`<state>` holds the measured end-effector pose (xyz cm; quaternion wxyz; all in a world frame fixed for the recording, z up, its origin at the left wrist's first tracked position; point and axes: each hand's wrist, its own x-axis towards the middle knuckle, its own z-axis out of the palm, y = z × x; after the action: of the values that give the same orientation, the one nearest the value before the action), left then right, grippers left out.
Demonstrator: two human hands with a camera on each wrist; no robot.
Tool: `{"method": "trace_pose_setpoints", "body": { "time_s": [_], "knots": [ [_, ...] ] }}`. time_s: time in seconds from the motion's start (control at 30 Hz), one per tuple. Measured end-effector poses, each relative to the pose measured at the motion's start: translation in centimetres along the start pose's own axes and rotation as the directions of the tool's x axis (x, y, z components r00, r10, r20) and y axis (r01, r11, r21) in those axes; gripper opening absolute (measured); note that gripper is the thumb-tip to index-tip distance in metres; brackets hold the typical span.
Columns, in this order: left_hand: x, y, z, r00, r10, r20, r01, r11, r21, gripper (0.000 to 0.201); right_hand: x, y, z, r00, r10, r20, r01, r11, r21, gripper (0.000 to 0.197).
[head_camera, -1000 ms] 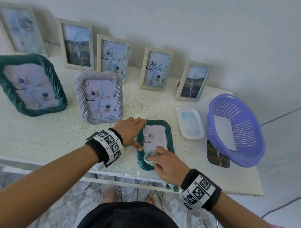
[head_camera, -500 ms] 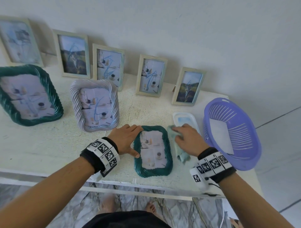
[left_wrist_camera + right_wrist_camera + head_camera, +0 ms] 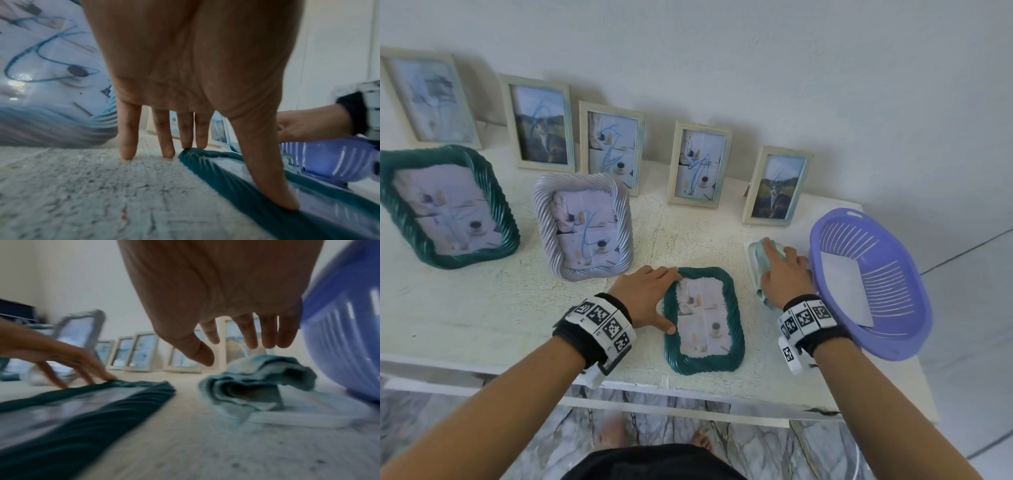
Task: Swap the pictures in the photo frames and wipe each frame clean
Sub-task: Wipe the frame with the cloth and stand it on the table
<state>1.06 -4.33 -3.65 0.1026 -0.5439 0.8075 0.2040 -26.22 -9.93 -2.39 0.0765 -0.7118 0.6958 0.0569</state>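
The small green frame (image 3: 703,320) lies flat, long axis running away from the person, under the spread left hand (image 3: 645,298). The right hand (image 3: 784,274), fingers loose, hovers just over the cloth (image 3: 257,386), holding nothing

A white, rough-textured counter (image 3: 482,308) stands against a pale wall (image 3: 791,68). Near its right end sits a purple slotted plastic basket (image 3: 893,240), tilted, with a white sheet (image 3: 846,287) lying inside it; just to the basket's left lies a shallow white tray (image 3: 298,420). Below the counter's front edge a grey-veined marble floor (image 3: 482,428) shows, with bare toes (image 3: 613,435) on it.
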Motion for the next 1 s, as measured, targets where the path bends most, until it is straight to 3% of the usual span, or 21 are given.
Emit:
{"method": "trace_pose_setpoints", "body": {
  "time_s": [0.07, 0.13, 0.23, 0.3, 0.4, 0.5, 0.6, 0.63, 0.7, 0.83, 0.9, 1.0],
  "knots": [
    [-0.2, 0.4, 0.0, 1.0, -0.024, -0.003, 0.024, 0.999, -0.047, 0.101, -2.0, -0.7, 0.2, 0.992, -0.065, -0.11, 0.067, 0.998, 0.009, 0.067],
    [-0.3, 0.9, 0.0, 0.999, -0.049, -0.009, 0.047, 0.993, -0.105, 0.101, -4.4, -1.8, 0.7, 0.981, -0.139, -0.137, 0.153, 0.983, 0.099, 0.062],
    [-0.8, 1.6, 0.2, 0.992, -0.118, -0.032, 0.112, 0.982, -0.154, 0.1, -8.0, -3.4, 2.1, 0.985, -0.175, 0.009, 0.164, 0.937, 0.308, 0.059],
    [-1.4, 2.0, 0.7, 0.981, -0.184, -0.065, 0.169, 0.968, -0.184, 0.094, -9.1, -3.9, 3.1, 0.983, -0.152, 0.1, 0.109, 0.933, 0.344, 0.062],
    [-2.1, 3.0, 1.5, 0.965, -0.236, -0.112, 0.199, 0.942, -0.271, 0.079, -9.5, -4.3, 4.2, 0.989, -0.108, 0.101, 0.054, 0.9, 0.434, 0.064],
    [-2.9, 4.1, 2.2, 0.96, -0.233, -0.153, 0.175, 0.931, -0.319, 0.072, -9.3, -4.3, 4.1, 0.994, 0.017, 0.11, -0.085, 0.754, 0.652, 0.056],
    [-3.5, 4.8, 2.2, 0.953, -0.253, -0.168, 0.169, 0.901, -0.399, 0.074, -9.3, -4.2, 3.7, 0.973, 0.139, 0.184, -0.23, 0.551, 0.802, 0.011],
    [-3.7, 5.0, 2.1, 0.953, -0.257, -0.162, 0.159, 0.876, -0.455, 0.076, -9.5, -4.2, 3.4, 0.971, 0.148, 0.189, -0.237, 0.472, 0.849, 0.015],
    [-4.1, 5.5, 1.8, 0.953, -0.262, -0.151, 0.119, 0.785, -0.608, 0.083, -10.1, -4.3, 2.8, 0.968, 0.126, 0.215, -0.245, 0.316, 0.917, 0.018],
    [-4.3, 6.6, 1.4, 0.946, -0.303, -0.116, 0.05, 0.489, -0.871, 0.097, -12.0, -5.6, 0.7, 0.971, -0.082, 0.227, -0.229, -0.017, 0.973, 0.013],
    [-3.8, 7.0, 1.4, 0.95, -0.3, -0.093, 0.015, 0.338, -0.941, 0.114, -12.5, -6.4, 0.0, 0.978, -0.13, 0.16, -0.17, -0.064, 0.983, 0.017],
    [-3.5, 7.6, 0.8, 0.956, -0.283, -0.073, -0.04, 0.122, -0.992, 0.126, -12.7, -7.4, -0.5, 0.988, -0.154, 0.023, -0.025, -0.011, 1.0, 0.024]
  ]
}}
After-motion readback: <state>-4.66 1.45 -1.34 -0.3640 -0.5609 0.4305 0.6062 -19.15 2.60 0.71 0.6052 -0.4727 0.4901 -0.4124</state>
